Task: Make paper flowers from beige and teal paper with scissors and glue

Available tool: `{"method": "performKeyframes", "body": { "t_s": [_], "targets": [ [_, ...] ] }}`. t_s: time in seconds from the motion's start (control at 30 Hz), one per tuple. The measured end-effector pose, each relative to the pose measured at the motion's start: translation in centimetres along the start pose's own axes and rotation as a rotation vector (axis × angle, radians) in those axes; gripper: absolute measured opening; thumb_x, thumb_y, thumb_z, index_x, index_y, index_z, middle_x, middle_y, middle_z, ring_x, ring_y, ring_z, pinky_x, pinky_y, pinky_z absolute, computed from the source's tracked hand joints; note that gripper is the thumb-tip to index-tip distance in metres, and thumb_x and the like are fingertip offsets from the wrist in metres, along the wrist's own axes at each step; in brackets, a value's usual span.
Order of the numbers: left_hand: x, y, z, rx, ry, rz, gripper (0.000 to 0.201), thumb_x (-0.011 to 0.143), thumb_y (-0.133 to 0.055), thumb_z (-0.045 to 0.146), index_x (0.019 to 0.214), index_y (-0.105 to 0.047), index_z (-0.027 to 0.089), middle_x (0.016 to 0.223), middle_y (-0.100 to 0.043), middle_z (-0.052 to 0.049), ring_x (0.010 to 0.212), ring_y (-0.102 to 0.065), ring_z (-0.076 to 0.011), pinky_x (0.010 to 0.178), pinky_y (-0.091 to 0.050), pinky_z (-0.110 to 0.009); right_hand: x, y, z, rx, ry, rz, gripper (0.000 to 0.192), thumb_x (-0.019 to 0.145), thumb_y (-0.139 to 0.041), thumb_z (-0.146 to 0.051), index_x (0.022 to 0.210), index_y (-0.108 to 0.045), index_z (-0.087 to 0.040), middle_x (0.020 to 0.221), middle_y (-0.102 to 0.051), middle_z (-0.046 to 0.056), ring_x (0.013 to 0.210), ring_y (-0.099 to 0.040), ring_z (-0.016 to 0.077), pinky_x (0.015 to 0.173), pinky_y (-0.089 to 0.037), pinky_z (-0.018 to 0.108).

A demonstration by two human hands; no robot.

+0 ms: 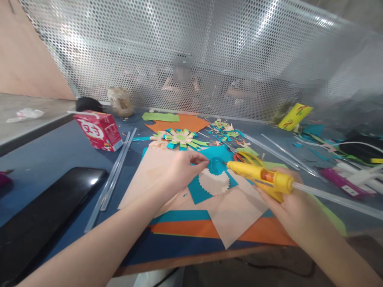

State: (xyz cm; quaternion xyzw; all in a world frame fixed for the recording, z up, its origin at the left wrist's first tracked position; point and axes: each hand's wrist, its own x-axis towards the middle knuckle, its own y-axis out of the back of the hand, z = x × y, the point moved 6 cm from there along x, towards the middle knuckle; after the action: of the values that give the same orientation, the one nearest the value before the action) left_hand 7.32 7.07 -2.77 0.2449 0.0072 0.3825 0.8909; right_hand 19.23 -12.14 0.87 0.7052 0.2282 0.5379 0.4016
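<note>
Right hand (296, 203) grips a glue gun (249, 171), nozzle (225, 163) toward a blue circle (217, 166), inward from the near edge of the surface (56, 151). Left hand (182, 169) pinched beside the circle; hold cannot be told. Circle: probably light, bendable, best taken by its rim; gun: likely stiff, handle-held.

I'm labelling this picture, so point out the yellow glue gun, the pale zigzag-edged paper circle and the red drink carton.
Yellow glue gun (253, 172): head view, on the side of its body.
Pale paper circle (214, 182): head view, near its middle.
Red drink carton (100, 132): head view, on its printed side.
</note>
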Motion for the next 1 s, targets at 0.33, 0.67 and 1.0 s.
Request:
{"method": "performKeyframes", "body": {
  "t_s": [0.33, 0.67, 1.0],
  "targets": [
    [0.1, -0.4, -0.2, 0.024, 0.014, -0.028, 0.012, 0.073, -0.058, 0.019, 0.075, -0.069, 0.014, 0.066, -0.065, -0.001, 0.058, -0.053, -0.0105, 0.053, -0.038, -0.021, 0.4, -0.3, -0.9, 0.024, 0.058, -0.013, 0.027, 0.084, -0.047, -0.033, 0.107, -0.048, -0.019, 0.103, -0.060, 0.013, 0.096, -0.061, 0.0282, 0.074, -0.051, 0.037],
    [-0.2, -0.3, 0.4, 0.071, 0.001, -0.031, 0.014, 0.074, -0.057, 0.021, 0.073, -0.069, 0.014, 0.066, -0.065, -0.001, 0.056, -0.051, -0.0098, 0.050, -0.037, -0.021, 0.8, -0.6, -1.9, 0.031, 0.041, 0.013, 0.028, 0.085, -0.043, -0.038, 0.103, -0.051, -0.018, 0.101, -0.061, 0.015, 0.090, -0.063, 0.0282, 0.062, -0.052, 0.034],
    [-0.2, -0.3, 0.7, 0.098, -0.011, -0.023, 0.012, 0.074, -0.058, 0.017, 0.072, -0.069, 0.013, 0.065, -0.065, 0.000, 0.058, -0.051, -0.0092, 0.052, -0.036, -0.020, 0.6, -0.7, -1.3, -0.045, 0.083, 0.051, 0.035, 0.086, -0.041, -0.044, 0.102, -0.050, -0.014, 0.096, -0.062, 0.017, 0.089, -0.062, 0.0289, 0.064, -0.051, 0.034]
  ]
}}
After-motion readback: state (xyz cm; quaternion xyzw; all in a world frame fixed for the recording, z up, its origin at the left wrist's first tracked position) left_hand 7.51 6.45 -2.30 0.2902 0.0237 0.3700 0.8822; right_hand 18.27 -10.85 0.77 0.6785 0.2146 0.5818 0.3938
